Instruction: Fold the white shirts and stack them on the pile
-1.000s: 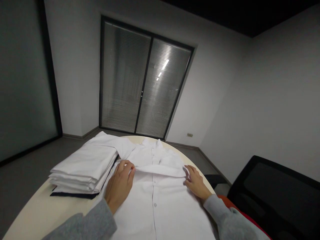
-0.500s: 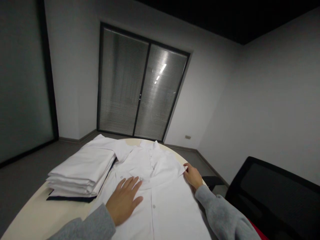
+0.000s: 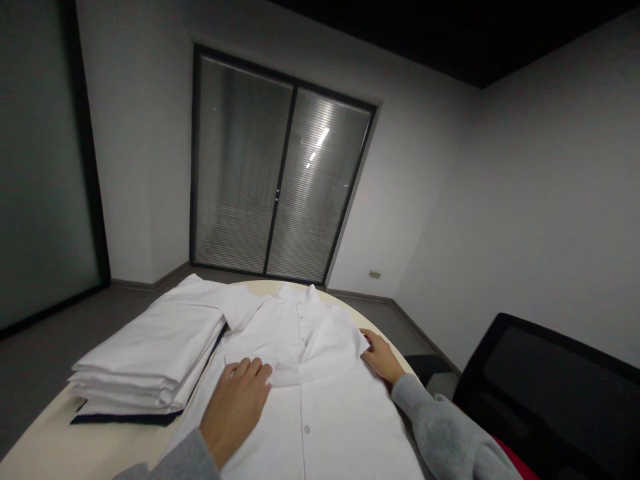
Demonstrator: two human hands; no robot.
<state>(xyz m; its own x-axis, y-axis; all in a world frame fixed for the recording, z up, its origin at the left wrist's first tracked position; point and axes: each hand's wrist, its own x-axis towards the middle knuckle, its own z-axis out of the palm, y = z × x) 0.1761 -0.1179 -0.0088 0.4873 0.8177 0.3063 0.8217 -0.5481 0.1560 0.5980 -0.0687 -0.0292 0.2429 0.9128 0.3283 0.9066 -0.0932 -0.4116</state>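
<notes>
White shirt [image 3: 330, 413] lies front up on the surface [image 3: 100, 447], just beside a folded stack [image 3: 150, 340], with a loose layer [image 3: 320, 368] of cloth crossing its middle. The left hand [image 3: 236, 405] curls half closed over the near left part of that layer; whether it grips fabric, I cannot tell. The right hand [image 3: 383, 357] appears pinched on a cloth corner [image 3: 363, 345] opposite. Straightening this layer looks like the step in hand; the next move seems to call for light, even tension.
</notes>
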